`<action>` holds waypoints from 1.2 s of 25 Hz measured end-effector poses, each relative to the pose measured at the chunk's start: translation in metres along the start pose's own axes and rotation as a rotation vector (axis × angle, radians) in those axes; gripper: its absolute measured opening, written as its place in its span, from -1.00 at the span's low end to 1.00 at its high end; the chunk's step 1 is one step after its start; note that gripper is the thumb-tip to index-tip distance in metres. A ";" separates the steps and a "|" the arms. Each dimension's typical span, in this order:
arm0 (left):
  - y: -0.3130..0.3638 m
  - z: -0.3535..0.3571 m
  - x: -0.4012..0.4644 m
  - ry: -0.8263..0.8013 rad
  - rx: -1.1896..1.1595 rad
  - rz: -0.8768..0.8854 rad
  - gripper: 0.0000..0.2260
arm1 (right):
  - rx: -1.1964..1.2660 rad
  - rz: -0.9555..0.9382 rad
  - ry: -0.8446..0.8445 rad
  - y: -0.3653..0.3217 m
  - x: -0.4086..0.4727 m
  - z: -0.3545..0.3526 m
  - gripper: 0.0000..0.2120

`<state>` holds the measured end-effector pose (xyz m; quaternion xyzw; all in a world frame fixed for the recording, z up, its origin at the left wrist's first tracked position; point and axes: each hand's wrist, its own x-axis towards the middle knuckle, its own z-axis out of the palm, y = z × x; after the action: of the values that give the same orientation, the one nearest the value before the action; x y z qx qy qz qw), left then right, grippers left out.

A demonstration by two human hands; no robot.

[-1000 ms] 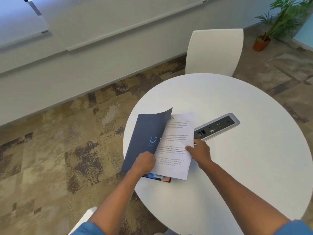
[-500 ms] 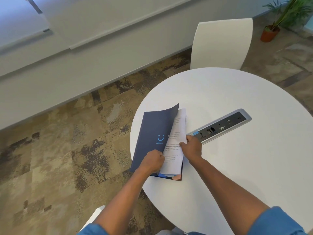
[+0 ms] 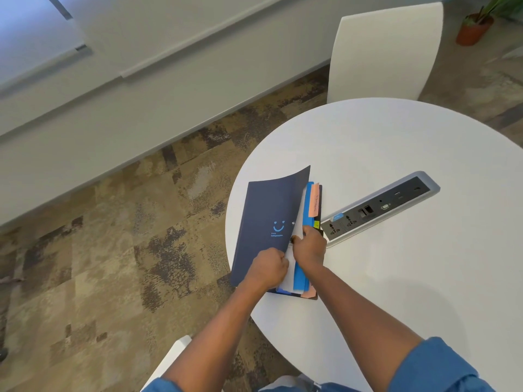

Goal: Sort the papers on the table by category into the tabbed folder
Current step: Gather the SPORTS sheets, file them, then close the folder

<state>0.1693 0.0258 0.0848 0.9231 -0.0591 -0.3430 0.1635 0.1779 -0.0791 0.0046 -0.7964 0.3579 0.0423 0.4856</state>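
A dark blue tabbed folder (image 3: 268,219) with a smiley logo lies at the left edge of the round white table (image 3: 410,250). My left hand (image 3: 268,268) grips the lifted front cover near its lower edge. My right hand (image 3: 310,248) pushes a white printed paper (image 3: 290,274) in under the cover; only a narrow strip of the sheet shows. Blue dividers (image 3: 300,275) and a salmon tab (image 3: 314,200) stick out on the folder's right side.
A grey power and socket strip (image 3: 382,206) is set into the table just right of the folder. A white chair (image 3: 382,52) stands at the far side, another chair edge (image 3: 167,360) below me. A potted plant (image 3: 475,26) sits on the patterned carpet.
The white sheet has slid leftwards into the folder and is now almost fully under the cover. My right hand moved in with it towards the spine. The coloured tabs have come into sight.
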 end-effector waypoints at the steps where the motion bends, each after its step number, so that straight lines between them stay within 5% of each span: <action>1: -0.001 -0.001 0.001 0.002 -0.006 -0.007 -0.65 | 0.003 0.001 -0.013 0.000 0.001 0.001 -0.78; 13: 0.012 0.037 0.021 0.038 -0.024 -0.092 -0.80 | 0.017 0.019 0.025 0.026 0.012 -0.042 -0.87; 19: 0.002 0.053 0.025 0.137 0.158 0.004 -0.77 | -0.042 -0.045 0.061 0.045 0.016 -0.067 -0.69; 24: -0.020 0.062 0.048 0.070 0.340 0.137 -0.28 | -0.013 -0.123 0.026 0.045 0.018 -0.070 -0.63; 30: -0.018 0.081 0.046 -0.025 0.269 0.106 -0.16 | -0.060 -0.206 -0.052 0.048 0.007 -0.069 -0.52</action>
<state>0.1517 0.0113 -0.0069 0.9279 -0.1552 -0.3345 0.0555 0.1343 -0.1516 0.0018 -0.8417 0.2603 0.0234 0.4724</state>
